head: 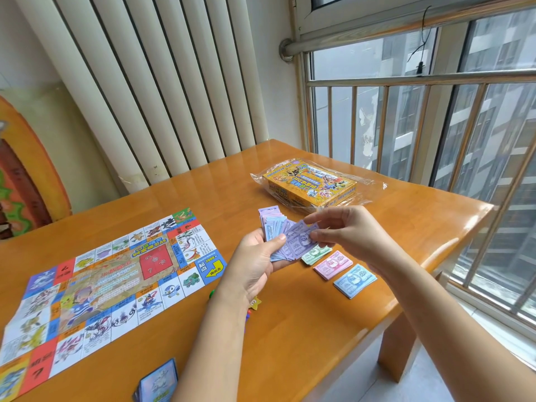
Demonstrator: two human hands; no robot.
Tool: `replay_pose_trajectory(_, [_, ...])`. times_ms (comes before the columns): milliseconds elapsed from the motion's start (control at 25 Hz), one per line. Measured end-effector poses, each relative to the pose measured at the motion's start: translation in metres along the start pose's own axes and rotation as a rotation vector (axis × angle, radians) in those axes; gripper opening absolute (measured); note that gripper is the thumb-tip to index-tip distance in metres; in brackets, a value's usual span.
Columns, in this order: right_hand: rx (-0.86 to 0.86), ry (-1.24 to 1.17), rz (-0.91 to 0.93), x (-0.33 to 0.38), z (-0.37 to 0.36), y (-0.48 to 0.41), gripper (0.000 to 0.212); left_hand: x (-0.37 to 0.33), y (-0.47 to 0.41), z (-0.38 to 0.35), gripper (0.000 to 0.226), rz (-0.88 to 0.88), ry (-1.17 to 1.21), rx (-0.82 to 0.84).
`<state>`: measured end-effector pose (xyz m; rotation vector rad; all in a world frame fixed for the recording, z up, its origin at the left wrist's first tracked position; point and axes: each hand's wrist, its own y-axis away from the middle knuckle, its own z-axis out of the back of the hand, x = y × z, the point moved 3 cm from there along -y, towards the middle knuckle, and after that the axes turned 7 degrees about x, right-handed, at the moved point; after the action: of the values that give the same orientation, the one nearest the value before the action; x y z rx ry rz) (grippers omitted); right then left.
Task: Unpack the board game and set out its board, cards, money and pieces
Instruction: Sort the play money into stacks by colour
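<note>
- Orange wooden bench (pixel 290 329), set between a white radiator (pixel 162 82) and a barred window, carries everything I can see.
- Done, as I judge it: the board (pixel 110 282) lies unfolded and flat toward the left edge, a card deck (pixel 158 381) sits at the near edge, and three sorted stacks, green (pixel 316 254), pink (pixel 333 264) and blue (pixel 355 280), run in a row toward the right edge.
- Left to do: the mixed wad of notes (pixel 275 230) is not yet dealt out.
- A few small pieces (pixel 255 302) peek out beside my left forearm, mostly hidden.
- The box (pixel 310 181) rests on its clear wrapper near the far right corner.
- My left grip (pixel 255 265) curls round the fanned wad, thumb on top.
- My right grip (pixel 345 230) pinches a purple note (pixel 301 242) at the fan's front, touching the wad, just beyond the green stack.
</note>
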<state>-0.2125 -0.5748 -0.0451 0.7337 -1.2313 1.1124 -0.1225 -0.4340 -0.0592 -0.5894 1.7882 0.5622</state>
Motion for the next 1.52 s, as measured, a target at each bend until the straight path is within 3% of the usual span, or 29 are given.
replay_pose_trajectory(280, [0.076, -0.034, -0.077, -0.007, -0.002, 0.0, 0.009, -0.001, 0.001, -0.003, 0.026, -0.094, 0.002, 0.02])
replay_pose_trajectory(480, [-0.07, 0.087, -0.069, -0.006, -0.001, -0.002, 0.006, -0.001, -0.001, -0.001, 0.019, -0.093, -0.011, -0.004])
replay_pose_trajectory(640, [-0.041, 0.158, -0.031, -0.003, -0.006, -0.002, 0.012, -0.002, 0.001, 0.006, 0.025, -0.128, -0.142, -0.103])
replay_pose_trajectory(760, [-0.05, 0.317, -0.023, -0.005, -0.016, -0.001, 0.004, -0.004, 0.002, 0.012, 0.029, -0.133, -0.294, -0.125])
replay_pose_trajectory(1000, [-0.141, 0.274, -0.13, -0.016, -0.033, 0.004, 0.013, -0.007, 0.003, 0.017, 0.022, -0.084, -0.211, -0.149])
replay_pose_trajectory(1280, [-0.292, 0.267, -0.064, -0.03, -0.066, 0.01, 0.01, -0.01, 0.003, 0.049, 0.019, -0.047, -0.227, -0.493])
replay_pose_trajectory(1520, [-0.243, 0.472, -0.009, -0.03, -0.076, 0.01, 0.007, -0.004, 0.003, 0.045, 0.015, 0.09, -0.419, -0.439])
